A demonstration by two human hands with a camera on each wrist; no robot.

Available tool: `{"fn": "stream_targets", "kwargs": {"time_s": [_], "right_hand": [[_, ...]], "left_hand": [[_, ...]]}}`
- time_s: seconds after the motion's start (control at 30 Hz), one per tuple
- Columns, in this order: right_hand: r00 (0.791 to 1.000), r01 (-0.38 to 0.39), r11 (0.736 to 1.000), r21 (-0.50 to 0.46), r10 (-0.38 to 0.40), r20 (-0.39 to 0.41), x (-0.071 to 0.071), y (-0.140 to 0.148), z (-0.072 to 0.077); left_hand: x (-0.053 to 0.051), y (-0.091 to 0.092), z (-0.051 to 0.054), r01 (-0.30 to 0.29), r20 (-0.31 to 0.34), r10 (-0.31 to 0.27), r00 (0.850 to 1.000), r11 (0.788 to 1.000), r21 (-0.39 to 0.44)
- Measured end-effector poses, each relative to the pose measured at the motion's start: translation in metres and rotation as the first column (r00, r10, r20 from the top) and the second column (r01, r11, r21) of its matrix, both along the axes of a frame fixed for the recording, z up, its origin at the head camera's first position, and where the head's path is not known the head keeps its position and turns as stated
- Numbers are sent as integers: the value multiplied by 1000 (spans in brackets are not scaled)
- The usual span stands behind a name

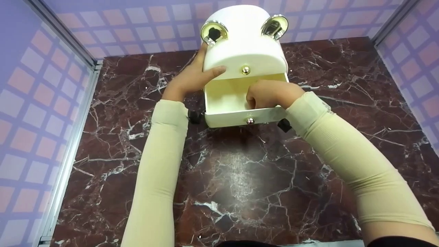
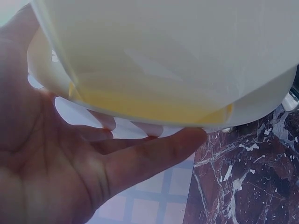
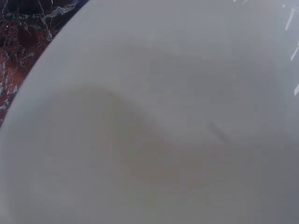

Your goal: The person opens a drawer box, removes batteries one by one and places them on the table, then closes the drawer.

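Observation:
A white two-drawer storage box [image 1: 243,37] stands at the back of the table, with two round gold-rimmed pieces on top like frog eyes. Its lower drawer [image 1: 224,120] is pulled out. My left hand [image 1: 192,73] rests against the box's left side, thumb across the front of the upper drawer [image 1: 260,65] and fingers along the side. Inside the open drawer is my right hand [image 1: 269,93], its fingers bent downward; the fingertips are hidden, so whether they hold anything cannot be seen. The right wrist view is filled by a blurred white surface [image 3: 187,93].
The box stands on a dark red marbled tabletop [image 1: 236,178]. Checkered purple wall panels [image 1: 27,137] with metal edge rails enclose the left, back and right. Each drawer carries a shiny round knob [image 1: 250,120].

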State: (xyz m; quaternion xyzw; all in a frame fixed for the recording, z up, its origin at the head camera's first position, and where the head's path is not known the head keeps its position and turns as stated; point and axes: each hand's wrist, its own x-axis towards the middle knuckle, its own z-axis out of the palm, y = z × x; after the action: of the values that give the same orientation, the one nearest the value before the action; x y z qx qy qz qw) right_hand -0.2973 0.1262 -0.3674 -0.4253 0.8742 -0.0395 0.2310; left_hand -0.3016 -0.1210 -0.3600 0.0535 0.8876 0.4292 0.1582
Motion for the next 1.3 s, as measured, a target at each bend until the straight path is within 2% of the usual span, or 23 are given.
{"fn": "stream_targets", "kwargs": {"time_s": [0.27, 0.53, 0.8, 1.07, 1.3], "right_hand": [[1000, -22, 997, -68, 23, 10, 1, -1, -2], [1000, -6, 995, -100, 5, -6, 0, 2, 0], [1000, -17, 994, -105, 15, -24, -1, 3, 4], [998, 11, 995, -101, -17, -53, 0, 4, 0], [998, -42, 986, -160, 33, -61, 0, 0, -5]], "left_hand": [[1, 0, 2, -7, 18, 7, 1000, 1000, -1], [0, 0, 2, -5, 10, 5, 1000, 1000, 5], [-1, -1, 0, -8, 13, 7, 1000, 1000, 16], [0, -1, -1, -5, 0, 5, 1000, 1000, 16], [0, 0, -2, -3, -1, 3, 1000, 1000, 10]]}}
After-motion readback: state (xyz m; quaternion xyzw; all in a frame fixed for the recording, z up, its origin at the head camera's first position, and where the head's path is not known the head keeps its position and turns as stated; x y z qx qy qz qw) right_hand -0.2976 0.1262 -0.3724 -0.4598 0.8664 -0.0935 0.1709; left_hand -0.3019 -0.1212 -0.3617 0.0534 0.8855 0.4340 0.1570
